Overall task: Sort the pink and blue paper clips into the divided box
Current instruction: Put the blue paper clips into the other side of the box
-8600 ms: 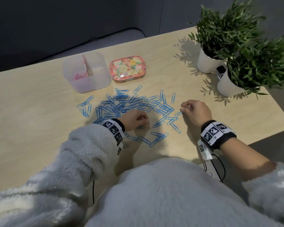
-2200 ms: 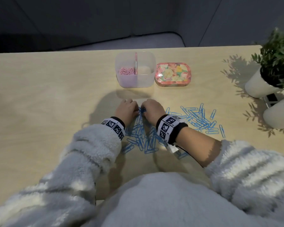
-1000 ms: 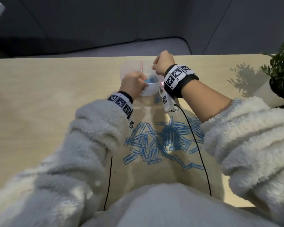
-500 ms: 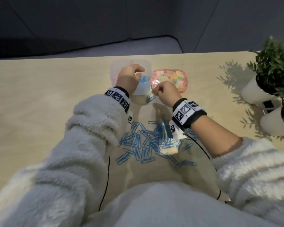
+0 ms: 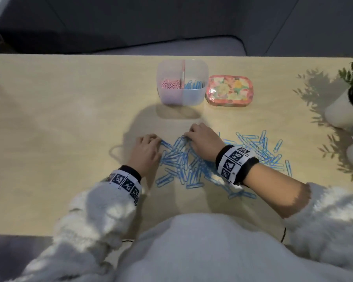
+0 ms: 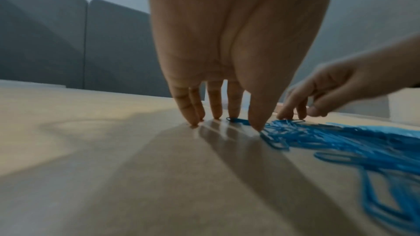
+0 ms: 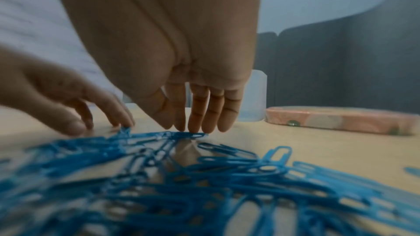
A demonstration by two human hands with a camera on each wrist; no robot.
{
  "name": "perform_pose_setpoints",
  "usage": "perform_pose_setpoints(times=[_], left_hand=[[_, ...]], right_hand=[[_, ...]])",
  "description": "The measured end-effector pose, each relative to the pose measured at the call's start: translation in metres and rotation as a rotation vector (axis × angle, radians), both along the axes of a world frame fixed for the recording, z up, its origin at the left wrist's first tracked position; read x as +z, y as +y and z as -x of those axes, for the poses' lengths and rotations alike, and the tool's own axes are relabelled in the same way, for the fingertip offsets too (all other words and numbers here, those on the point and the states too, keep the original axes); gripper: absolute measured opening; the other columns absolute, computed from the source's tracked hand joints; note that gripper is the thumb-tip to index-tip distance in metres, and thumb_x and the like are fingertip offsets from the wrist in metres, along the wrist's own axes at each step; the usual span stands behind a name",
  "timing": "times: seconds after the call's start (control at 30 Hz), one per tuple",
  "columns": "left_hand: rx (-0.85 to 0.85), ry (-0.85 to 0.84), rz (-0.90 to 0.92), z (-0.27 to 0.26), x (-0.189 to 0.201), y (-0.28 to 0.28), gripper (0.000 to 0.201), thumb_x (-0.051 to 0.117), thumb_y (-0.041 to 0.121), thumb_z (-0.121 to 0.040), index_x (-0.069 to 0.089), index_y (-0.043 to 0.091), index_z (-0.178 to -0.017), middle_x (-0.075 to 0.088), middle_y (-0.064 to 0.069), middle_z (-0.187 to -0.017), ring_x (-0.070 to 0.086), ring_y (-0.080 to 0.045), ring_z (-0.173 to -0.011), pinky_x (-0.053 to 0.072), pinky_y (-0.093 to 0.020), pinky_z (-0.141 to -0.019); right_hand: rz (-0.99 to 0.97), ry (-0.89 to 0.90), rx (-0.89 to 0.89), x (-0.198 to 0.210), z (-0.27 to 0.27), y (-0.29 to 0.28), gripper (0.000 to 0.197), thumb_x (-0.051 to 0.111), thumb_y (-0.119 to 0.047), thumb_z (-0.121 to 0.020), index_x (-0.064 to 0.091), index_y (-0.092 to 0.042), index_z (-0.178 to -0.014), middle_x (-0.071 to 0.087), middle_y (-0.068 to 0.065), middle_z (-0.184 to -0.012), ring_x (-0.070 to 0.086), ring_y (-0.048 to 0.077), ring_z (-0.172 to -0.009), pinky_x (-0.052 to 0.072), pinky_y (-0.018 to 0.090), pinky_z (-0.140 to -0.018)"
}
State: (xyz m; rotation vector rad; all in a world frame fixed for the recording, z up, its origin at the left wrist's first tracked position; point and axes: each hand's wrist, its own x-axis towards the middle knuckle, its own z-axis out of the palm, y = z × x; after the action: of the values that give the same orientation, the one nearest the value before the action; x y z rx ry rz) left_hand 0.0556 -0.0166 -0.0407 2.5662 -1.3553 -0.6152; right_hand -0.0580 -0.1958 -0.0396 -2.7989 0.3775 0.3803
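Observation:
A heap of blue paper clips [image 5: 194,163] lies on the wooden table in front of me. My left hand [image 5: 146,150] rests at the heap's left edge, straight fingertips [image 6: 255,125] down on the table and touching a clip. My right hand [image 5: 202,137] reaches over the heap's far edge, its straight fingertips [image 7: 197,128] pressing on blue clips [image 7: 181,135]. Neither hand holds anything. Beyond them stands the clear divided box [image 5: 181,96], pink clips [image 5: 170,84] in its left half and blue clips [image 5: 194,84] in its right half.
A flowered tin [image 5: 228,91] lies right of the box. Two white plant pots [image 5: 342,112] stand at the table's right edge. More blue clips [image 5: 261,147] are scattered to the right of my right wrist. A black cable [image 5: 115,153] loops left of my left hand.
Both hands have come back from the box to the heap on the table. The box's right half now holds blue clips.

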Motion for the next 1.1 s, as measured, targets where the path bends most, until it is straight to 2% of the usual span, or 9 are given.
perform_pose_setpoints(times=[0.07, 0.13, 0.3, 0.47, 0.67, 0.8, 0.87, 0.93, 1.1], left_hand=[[-0.048, 0.000, 0.020, 0.003, 0.000, 0.004, 0.053, 0.034, 0.037, -0.088, 0.051, 0.004, -0.125, 0.052, -0.017, -0.127, 0.047, -0.034, -0.114, 0.027, -0.032, -0.099], [-0.026, 0.014, 0.043, 0.003, 0.002, 0.006, 0.045, 0.048, 0.028, -0.091, 0.047, 0.006, -0.130, 0.049, -0.014, -0.129, 0.045, -0.031, -0.115, 0.031, -0.035, -0.102], [-0.175, 0.022, -0.017, -0.002, 0.005, -0.003, 0.059, 0.064, 0.026, -0.083, 0.042, 0.012, -0.135, 0.043, -0.007, -0.140, 0.039, -0.028, -0.124, 0.031, -0.036, -0.107], [-0.175, -0.045, 0.024, 0.005, 0.002, -0.014, 0.031, 0.059, 0.015, -0.086, 0.061, 0.007, -0.115, 0.058, -0.014, -0.113, 0.052, -0.033, -0.103, 0.042, -0.039, -0.087], [-0.151, -0.025, 0.062, 0.016, -0.006, -0.028, 0.017, 0.052, 0.007, -0.089, 0.062, 0.003, -0.102, 0.058, -0.017, -0.104, 0.053, -0.034, -0.097, 0.042, -0.041, -0.081], [-0.151, -0.042, 0.066, 0.017, -0.010, -0.034, 0.019, 0.048, 0.008, -0.091, 0.060, 0.005, -0.106, 0.057, -0.015, -0.107, 0.052, -0.031, -0.099, 0.040, -0.037, -0.082], [-0.151, -0.035, 0.055, 0.015, -0.010, -0.034, 0.021, 0.046, 0.010, -0.092, 0.059, 0.005, -0.108, 0.057, -0.014, -0.107, 0.052, -0.031, -0.100, 0.040, -0.037, -0.083], [-0.150, -0.024, 0.039, 0.012, -0.010, -0.033, 0.021, 0.046, 0.010, -0.092, 0.059, 0.005, -0.109, 0.058, -0.014, -0.107, 0.052, -0.031, -0.101, 0.040, -0.037, -0.084], [-0.105, 0.057, -0.011, 0.005, -0.006, -0.031, 0.021, 0.048, 0.009, -0.092, 0.058, 0.003, -0.110, 0.058, -0.015, -0.111, 0.053, -0.031, -0.106, 0.038, -0.034, -0.087]], right_hand=[[-0.134, -0.051, -0.100, 0.003, 0.000, 0.000, 0.039, 0.043, -0.011, -0.091, 0.049, -0.008, -0.130, 0.049, 0.015, -0.125, 0.041, 0.034, -0.116, 0.037, 0.042, -0.097], [-0.204, -0.071, -0.173, 0.007, -0.003, -0.003, 0.041, 0.045, -0.012, -0.091, 0.047, -0.008, -0.132, 0.047, 0.015, -0.128, 0.039, 0.033, -0.119, 0.035, 0.039, -0.100], [-0.066, 0.065, 0.051, 0.008, -0.010, 0.004, 0.044, 0.057, -0.017, -0.084, 0.049, -0.017, -0.127, 0.041, 0.011, -0.133, 0.037, 0.031, -0.120, 0.037, 0.040, -0.098], [-0.020, 0.049, 0.185, 0.005, -0.006, 0.019, 0.046, 0.057, -0.021, -0.087, 0.048, -0.023, -0.131, 0.044, 0.007, -0.129, 0.039, 0.028, -0.118, 0.039, 0.040, -0.096], [0.062, -0.017, 0.197, 0.001, 0.007, 0.022, 0.021, 0.050, -0.017, -0.091, 0.058, -0.010, -0.109, 0.052, 0.010, -0.114, 0.047, 0.027, -0.111, 0.035, 0.034, -0.067], [0.173, -0.059, 0.247, -0.002, 0.012, 0.017, 0.014, 0.072, -0.004, -0.071, 0.062, -0.005, -0.081, 0.062, 0.012, -0.083, 0.061, 0.028, -0.081, 0.038, 0.028, -0.049], [0.065, 0.001, 0.180, -0.001, 0.010, 0.008, 0.013, 0.054, -0.001, -0.086, 0.059, -0.002, -0.097, 0.059, 0.017, -0.102, 0.055, 0.031, -0.099, 0.042, 0.037, -0.068], [-0.121, -0.003, 0.006, 0.009, 0.007, -0.007, 0.017, 0.047, -0.004, -0.089, 0.059, -0.003, -0.100, 0.060, 0.015, -0.107, 0.054, 0.030, -0.102, 0.040, 0.036, -0.081], [-0.284, -0.338, -0.345, 0.060, -0.035, -0.051, 0.013, 0.054, -0.006, -0.087, 0.066, -0.003, -0.087, 0.067, 0.011, -0.089, 0.059, 0.014, -0.077, 0.048, 0.027, -0.076]])
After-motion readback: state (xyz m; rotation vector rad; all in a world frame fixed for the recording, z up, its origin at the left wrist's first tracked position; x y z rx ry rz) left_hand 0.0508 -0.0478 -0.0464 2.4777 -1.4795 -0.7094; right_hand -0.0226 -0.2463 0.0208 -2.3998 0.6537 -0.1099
